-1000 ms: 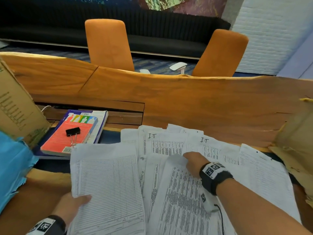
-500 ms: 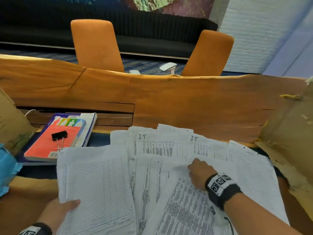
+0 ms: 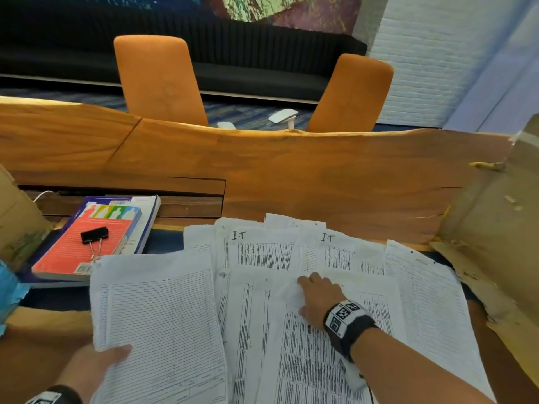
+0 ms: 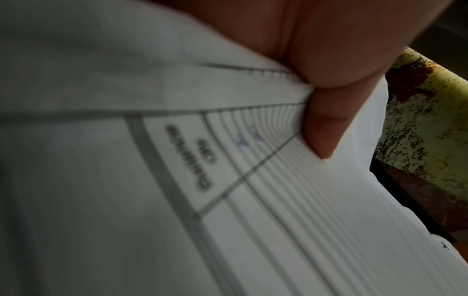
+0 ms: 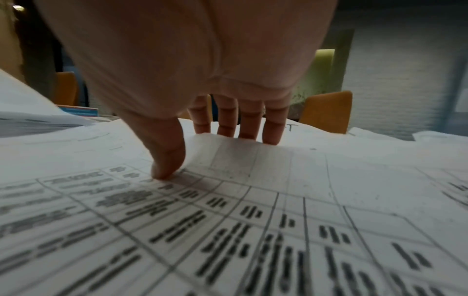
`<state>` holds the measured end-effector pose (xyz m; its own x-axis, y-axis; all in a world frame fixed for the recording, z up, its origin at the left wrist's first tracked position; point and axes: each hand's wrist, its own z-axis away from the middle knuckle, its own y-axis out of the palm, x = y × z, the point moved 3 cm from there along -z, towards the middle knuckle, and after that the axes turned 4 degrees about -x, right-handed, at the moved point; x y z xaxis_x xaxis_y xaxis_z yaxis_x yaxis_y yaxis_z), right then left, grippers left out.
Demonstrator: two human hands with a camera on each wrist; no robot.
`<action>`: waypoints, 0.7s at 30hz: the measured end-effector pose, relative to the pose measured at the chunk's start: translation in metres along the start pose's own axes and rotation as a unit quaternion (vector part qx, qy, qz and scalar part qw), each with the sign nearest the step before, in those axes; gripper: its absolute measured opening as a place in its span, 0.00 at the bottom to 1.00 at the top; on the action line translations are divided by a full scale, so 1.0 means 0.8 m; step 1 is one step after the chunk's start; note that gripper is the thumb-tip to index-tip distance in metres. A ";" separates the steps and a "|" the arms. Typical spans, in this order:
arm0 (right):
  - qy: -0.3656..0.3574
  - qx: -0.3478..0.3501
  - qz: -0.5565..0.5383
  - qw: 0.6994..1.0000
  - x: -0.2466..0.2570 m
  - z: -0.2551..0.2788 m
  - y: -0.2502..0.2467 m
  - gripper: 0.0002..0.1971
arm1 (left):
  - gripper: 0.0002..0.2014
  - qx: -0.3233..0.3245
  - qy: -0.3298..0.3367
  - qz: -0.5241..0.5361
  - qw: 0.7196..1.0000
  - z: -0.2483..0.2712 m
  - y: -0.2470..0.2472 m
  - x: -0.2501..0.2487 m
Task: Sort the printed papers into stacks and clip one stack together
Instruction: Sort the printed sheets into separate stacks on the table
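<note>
My left hand grips a stack of lined forms at its near left edge, thumb on top of the stack. My right hand is on a densely printed sheet in the middle of the spread papers. In the right wrist view the thumb presses on the sheet while the fingers reach behind its raised far edge, pinching it. A black binder clip lies on a red book at the left, out of both hands' reach.
Wooden table with a raised far edge. Torn cardboard stands at the right, another cardboard piece and a blue sheet at the left. Two orange chairs stand beyond the table.
My right hand has drawn back a little toward me over the printed sheet, and the sheet's far edge has lifted. My left hand keeps its hold on the lined stack.
</note>
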<state>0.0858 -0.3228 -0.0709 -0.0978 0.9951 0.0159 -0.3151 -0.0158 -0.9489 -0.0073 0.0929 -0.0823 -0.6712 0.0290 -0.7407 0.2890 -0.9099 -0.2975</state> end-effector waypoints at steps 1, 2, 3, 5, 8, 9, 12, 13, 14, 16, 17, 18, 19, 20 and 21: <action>0.012 0.005 0.000 1.000 -0.003 -0.001 0.002 0.34 | 0.09 0.000 -0.003 0.002 1.000 -0.003 -0.001 0.002; 0.026 0.013 0.001 1.000 -0.006 -0.002 0.002 0.35 | 0.09 0.000 -0.005 0.001 1.000 -0.005 -0.001 0.004; 0.036 0.023 0.001 0.999 -0.009 -0.004 0.001 0.36 | 0.10 0.003 -0.005 0.000 1.000 -0.009 -0.001 0.006; 0.044 0.041 0.013 0.998 -0.009 -0.008 -0.004 0.36 | 0.10 0.002 -0.004 -0.003 1.000 -0.014 -0.002 0.008; 0.032 0.045 0.072 0.996 -0.006 -0.009 -0.016 0.32 | 0.09 0.007 0.006 0.002 1.000 -0.017 -0.001 0.010; 0.020 0.035 0.095 0.995 -0.002 -0.007 -0.020 0.30 | 0.09 0.010 0.008 0.006 1.000 -0.020 -0.001 0.012; -0.029 0.003 0.076 0.997 0.010 0.005 -0.026 0.19 | 0.10 0.006 0.001 0.010 1.000 -0.029 -0.004 0.017; -0.035 0.015 0.020 0.999 0.009 0.012 -0.027 0.17 | 0.13 0.001 -0.003 0.009 1.000 -0.036 -0.007 0.021; -0.036 0.041 -0.037 0.998 0.005 0.019 -0.028 0.13 | 0.17 -0.003 -0.005 0.010 1.000 -0.044 -0.010 0.025; -0.047 0.086 -0.080 0.992 -0.016 0.032 -0.035 0.06 | 0.25 0.002 -0.010 0.028 1.000 -0.068 -0.017 0.039; -0.048 0.099 -0.071 0.991 -0.033 0.036 -0.042 0.05 | 0.28 0.012 -0.017 0.030 0.999 -0.083 -0.019 0.048; -0.036 0.113 -0.052 0.992 -0.054 0.037 -0.047 0.06 | 0.29 0.026 -0.022 0.028 0.999 -0.083 -0.018 0.048; -0.015 0.124 -0.030 0.992 -0.075 0.037 -0.053 0.10 | 0.30 0.031 -0.026 0.027 0.999 -0.087 -0.017 0.050; 0.015 0.121 -0.006 0.993 -0.098 0.032 -0.056 0.17 | 0.29 0.029 -0.031 0.027 0.999 -0.089 -0.017 0.051; 0.044 0.106 0.012 0.993 -0.118 0.027 -0.058 0.24 | 0.29 0.031 -0.038 0.027 0.998 -0.091 -0.018 0.053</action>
<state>0.0898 -0.4183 -0.0214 -0.0281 0.9987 -0.0417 -0.5065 -0.0502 -0.8607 0.0097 0.1374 -0.1535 -0.7064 -0.0510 -0.7060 0.2854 -0.9333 -0.2181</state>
